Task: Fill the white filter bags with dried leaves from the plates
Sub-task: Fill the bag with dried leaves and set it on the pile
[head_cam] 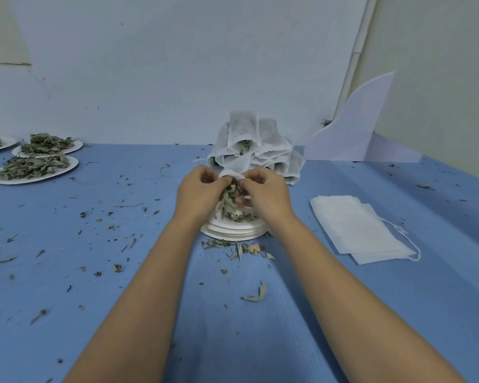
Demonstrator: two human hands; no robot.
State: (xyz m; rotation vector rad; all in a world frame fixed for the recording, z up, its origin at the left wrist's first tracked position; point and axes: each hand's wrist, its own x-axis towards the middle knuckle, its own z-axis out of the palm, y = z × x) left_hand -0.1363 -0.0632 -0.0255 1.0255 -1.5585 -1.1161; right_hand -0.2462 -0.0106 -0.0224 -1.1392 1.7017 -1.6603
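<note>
My left hand (198,189) and right hand (263,192) are close together, fingers curled and pinching the mouth of a bag (231,174) just above the leaves (233,204) heaped on the plate stack (233,231); whether either hand also holds leaves I cannot tell. I should keep the mouth spread wide and low over the heap, so that anything I drop lands back on the plate and not on the littered table (233,341). Filled bags (256,145) are piled just behind, empty bags (354,225) lie to my right, and full plates (33,168) sit far left.
</note>
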